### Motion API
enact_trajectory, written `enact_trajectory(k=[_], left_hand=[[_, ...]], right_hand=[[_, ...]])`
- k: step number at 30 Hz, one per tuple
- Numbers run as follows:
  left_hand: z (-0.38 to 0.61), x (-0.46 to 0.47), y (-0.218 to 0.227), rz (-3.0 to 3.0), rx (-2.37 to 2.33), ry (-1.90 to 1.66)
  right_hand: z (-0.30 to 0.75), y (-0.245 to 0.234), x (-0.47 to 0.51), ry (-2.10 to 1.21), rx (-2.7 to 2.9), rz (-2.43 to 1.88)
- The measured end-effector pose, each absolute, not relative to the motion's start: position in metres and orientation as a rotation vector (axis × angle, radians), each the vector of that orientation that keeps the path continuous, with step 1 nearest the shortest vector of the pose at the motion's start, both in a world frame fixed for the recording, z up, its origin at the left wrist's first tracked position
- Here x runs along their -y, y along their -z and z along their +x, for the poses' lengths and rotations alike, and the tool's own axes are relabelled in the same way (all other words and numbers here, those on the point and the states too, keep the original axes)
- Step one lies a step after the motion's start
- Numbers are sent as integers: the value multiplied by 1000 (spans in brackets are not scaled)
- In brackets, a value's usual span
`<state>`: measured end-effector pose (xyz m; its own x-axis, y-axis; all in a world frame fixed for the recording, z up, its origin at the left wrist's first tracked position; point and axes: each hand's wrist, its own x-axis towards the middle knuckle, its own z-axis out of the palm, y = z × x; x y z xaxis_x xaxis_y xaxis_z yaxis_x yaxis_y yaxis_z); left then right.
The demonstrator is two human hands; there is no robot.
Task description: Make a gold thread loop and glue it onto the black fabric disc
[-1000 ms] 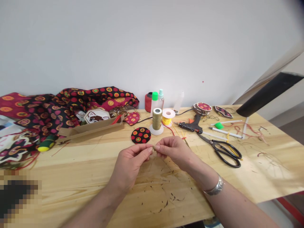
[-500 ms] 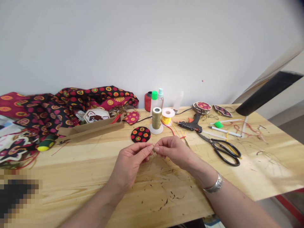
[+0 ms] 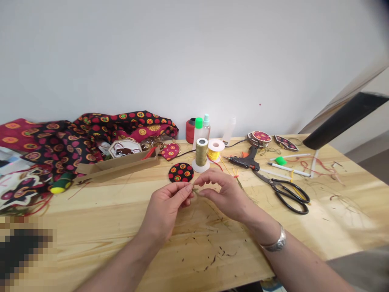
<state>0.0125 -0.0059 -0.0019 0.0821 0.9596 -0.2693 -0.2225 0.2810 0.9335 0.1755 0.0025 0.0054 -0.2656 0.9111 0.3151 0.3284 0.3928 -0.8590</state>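
Note:
My left hand [image 3: 166, 207] is closed in a pinch on a small piece of olive thread [image 3: 195, 190], which sticks out between thumb and forefinger. My right hand [image 3: 229, 196], a silver cuff on its wrist, faces it with thumb and forefinger parted around the thread's loose end. Whether the right fingertips touch the thread I cannot tell. Just behind the hands stand an upright spool of olive thread [image 3: 201, 153] and a round black patch [image 3: 181, 173] with red and yellow print. A spool of yellow cord [image 3: 215, 151] is beside the olive one.
On the right lie black-handled scissors [image 3: 290, 196], a glue gun [image 3: 244, 161] and a white pen [image 3: 290, 169]. A cardboard tray [image 3: 118, 169] and heaped printed fabric [image 3: 63, 142] fill the left. Bottles [image 3: 198, 132] stand by the wall; dark scraps [image 3: 212, 259] are scattered in front.
My right thumb and forefinger have come apart from a pinch beside the left fingertips, and the olive thread now shows between the hands. My left hand keeps its pinch.

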Motion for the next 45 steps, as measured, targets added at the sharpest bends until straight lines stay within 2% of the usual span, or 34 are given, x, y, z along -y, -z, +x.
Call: enact_trajectory(k=[8, 30, 45], left_hand=[[12, 8, -1, 901, -1100, -1080], [16, 9, -7, 829, -1085, -1093], [11, 6, -6, 589, -898, -1027]], right_hand=[[172, -1, -3, -629, 1858, -932], [176, -13, -2, -638, 2071, -859], [177, -3, -5, -711, 1877, -973]])
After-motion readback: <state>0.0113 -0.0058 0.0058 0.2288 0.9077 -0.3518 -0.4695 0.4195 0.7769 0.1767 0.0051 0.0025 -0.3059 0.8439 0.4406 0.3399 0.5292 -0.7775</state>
